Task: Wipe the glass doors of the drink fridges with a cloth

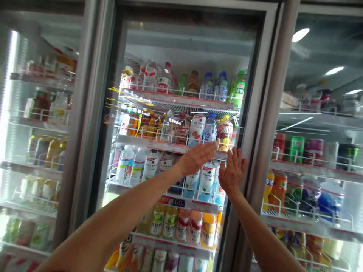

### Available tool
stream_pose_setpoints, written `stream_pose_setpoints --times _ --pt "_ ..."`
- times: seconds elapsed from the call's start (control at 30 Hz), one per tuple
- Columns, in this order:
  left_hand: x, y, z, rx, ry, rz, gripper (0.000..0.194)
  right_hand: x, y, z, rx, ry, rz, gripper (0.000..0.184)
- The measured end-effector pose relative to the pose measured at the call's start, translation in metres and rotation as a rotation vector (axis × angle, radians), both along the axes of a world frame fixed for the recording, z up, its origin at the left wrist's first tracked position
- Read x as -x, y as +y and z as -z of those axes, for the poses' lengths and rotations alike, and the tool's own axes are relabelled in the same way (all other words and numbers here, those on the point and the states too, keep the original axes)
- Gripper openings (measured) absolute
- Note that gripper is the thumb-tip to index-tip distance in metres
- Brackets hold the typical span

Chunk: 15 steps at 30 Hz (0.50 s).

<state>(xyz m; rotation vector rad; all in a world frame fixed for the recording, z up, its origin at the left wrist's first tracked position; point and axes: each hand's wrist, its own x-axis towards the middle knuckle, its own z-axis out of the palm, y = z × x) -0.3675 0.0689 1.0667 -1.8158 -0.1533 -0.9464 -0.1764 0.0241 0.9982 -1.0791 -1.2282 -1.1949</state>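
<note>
Both my arms reach up toward the glass door (193, 39) of the middle drinks fridge. My left hand (197, 156) is stretched out flat, fingers pointing right, and holds nothing. It is in front of the shelf of white and blue bottles (208, 177); whether it touches the glass I cannot tell. To its right, my right hand (233, 170) is raised with its fingers extended and nothing in it. This hand is near the right door frame (256, 124), below a bottle with a yellow cap (225, 132). Bottles stand in rows behind the glass.
A second fridge with cans and bottles (51, 151) stands on the left. On the right is another fridge, with green and red cans (297, 147) and orange bottles (278, 189). Metal posts (85, 132) separate the doors. A price label (178, 202) hangs on a middle shelf edge.
</note>
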Motion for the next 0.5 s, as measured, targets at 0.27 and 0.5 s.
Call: stream_pose_setpoints --times 0.27,0.5 --pt "-0.003 -0.005 -0.053 0.131 -0.427 -0.158 0.043 -0.003 -0.001 0.000 -0.033 -0.021 -0.058 0.060" --pt "-0.029 -0.012 -0.027 -0.055 0.328 -0.120 0.042 -0.003 0.000 0.001 -0.060 -0.018 -0.078 0.059"
